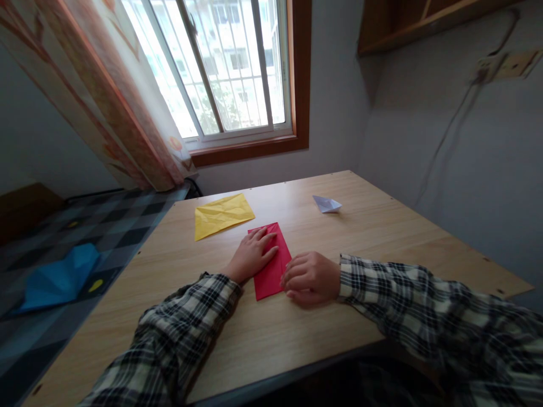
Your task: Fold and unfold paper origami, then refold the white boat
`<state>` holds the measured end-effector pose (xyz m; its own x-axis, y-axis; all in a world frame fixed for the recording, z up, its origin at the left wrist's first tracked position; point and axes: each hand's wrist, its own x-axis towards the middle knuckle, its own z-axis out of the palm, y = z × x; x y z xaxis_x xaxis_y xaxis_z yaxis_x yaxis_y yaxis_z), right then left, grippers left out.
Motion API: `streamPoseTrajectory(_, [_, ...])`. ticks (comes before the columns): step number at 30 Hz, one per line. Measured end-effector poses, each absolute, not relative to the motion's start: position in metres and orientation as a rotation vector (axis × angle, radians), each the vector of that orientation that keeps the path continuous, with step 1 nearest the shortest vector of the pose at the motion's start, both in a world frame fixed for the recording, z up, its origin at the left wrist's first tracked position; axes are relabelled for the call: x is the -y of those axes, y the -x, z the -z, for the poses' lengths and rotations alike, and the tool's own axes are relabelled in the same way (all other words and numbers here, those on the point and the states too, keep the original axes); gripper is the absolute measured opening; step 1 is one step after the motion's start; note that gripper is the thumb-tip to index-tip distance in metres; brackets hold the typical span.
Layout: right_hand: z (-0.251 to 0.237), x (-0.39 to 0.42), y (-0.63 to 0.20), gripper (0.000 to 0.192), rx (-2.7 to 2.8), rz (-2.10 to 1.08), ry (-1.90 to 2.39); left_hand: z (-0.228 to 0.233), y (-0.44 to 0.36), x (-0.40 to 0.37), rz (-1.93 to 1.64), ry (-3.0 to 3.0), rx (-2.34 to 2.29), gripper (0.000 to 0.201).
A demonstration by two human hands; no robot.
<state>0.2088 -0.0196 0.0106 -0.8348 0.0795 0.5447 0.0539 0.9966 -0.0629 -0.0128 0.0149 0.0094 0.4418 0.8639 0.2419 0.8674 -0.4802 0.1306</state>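
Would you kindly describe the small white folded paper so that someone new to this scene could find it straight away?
Start at the wooden table under the window. The white folded paper lies alone toward the far right part of the table, beyond the right hand. Unlike the flat yellow sheet and the red paper under both hands, it is small, pale and untouched.

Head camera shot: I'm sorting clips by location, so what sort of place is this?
Probably a room in a home: a wooden desk stands by a barred window with a patterned curtain. Both hands press red paper; yellow paper lies nearby.
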Motion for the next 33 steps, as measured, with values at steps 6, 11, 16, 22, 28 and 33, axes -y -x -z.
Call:
streamPoseTrajectory(6, [-0.010,0.018,-0.206,0.045,2.631,-0.200,0.212,-0.014,0.011,-0.013,0.429,2.614,1.628,0.044])
streamPoseTrajectory(11, [-0.002,0.015,-0.206,0.060,2.716,-0.295,0.394,-0.015,0.014,-0.015,0.557,2.620,1.620,0.035])
streamPoseTrajectory(16, [-0.001,0.013,-0.206,0.048,2.678,-0.288,0.402,-0.014,0.017,-0.018,0.701,2.621,1.610,0.030])
streamPoseTrajectory(22, [-0.003,0.011,-0.206,0.045,2.652,-0.255,0.396,-0.013,0.018,-0.019,0.780,2.611,1.613,0.028])
streamPoseTrajectory(28, [-0.001,0.010,-0.205,0.033,2.641,-0.217,0.319,-0.014,0.017,-0.018,0.774,2.602,1.639,0.028])
streamPoseTrajectory(33, [0.000,0.010,-0.205,0.027,2.617,-0.175,0.315,-0.014,0.017,-0.018,0.763,2.590,1.654,0.029])
